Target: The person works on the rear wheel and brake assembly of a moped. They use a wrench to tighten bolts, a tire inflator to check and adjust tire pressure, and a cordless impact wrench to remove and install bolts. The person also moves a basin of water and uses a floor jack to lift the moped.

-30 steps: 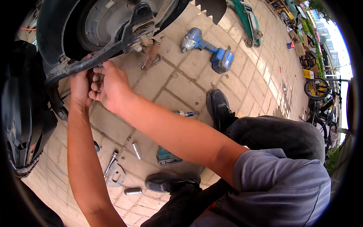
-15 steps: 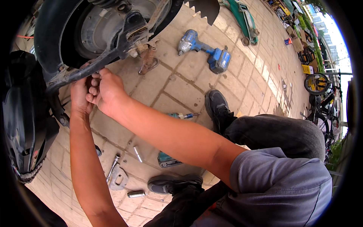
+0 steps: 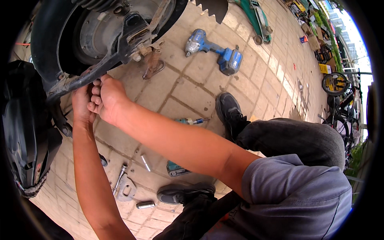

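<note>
Both my hands are at the underside of a dirty black metal bar (image 3: 94, 75), which runs past a scooter-like vehicle's wheel (image 3: 91, 38). My right hand (image 3: 111, 98) is closed, its fingers curled and the index and thumb tips up against the bar. Whatever they pinch is hidden. Beside it, on the left, my left hand (image 3: 82, 102) reaches up under the bar. Its fingers are mostly behind the bar and my right hand, so their grip does not show. Right of the hands, a rusty coil spring (image 3: 153, 61) hangs on a bracket at the bar's end.
A blue cordless impact wrench (image 3: 214, 51) lies on the paving, with a green floor jack (image 3: 256, 20) beyond. Nearer me are a ratchet (image 3: 121, 176), a grey metal plate (image 3: 127, 188), a socket (image 3: 145, 205) and a teal power tool (image 3: 178, 169). Black bodywork (image 3: 28, 124) stands at left.
The wheel and bar have shifted slightly up and left in the picture. My hands remain at the bar, with the right-hand fingers moved only a little.
</note>
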A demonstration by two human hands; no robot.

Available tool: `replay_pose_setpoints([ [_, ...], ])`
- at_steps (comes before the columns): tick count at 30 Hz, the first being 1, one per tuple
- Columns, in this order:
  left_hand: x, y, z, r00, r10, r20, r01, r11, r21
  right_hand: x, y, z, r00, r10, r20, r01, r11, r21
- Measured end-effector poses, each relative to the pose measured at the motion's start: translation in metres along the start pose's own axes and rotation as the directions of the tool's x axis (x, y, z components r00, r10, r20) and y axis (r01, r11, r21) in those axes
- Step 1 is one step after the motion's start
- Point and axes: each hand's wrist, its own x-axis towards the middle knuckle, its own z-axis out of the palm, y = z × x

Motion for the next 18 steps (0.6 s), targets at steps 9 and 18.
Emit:
replay_pose_setpoints([
  [9, -0.003, 0.001, 0.001, 1.000, 0.029, 0.012, -0.030, 0.996, 0.089, -0.006, 0.003, -0.003, 0.995, -0.098, 0.035, 0.102, 0.988, -0.112],
  [18, 0.003, -0.002, -0.017, 0.993, 0.012, 0.118, -0.018, 0.999, 0.042, -0.014, -0.015, -0.005, 0.994, 0.107, 0.025, -0.102, 0.982, -0.162],
])
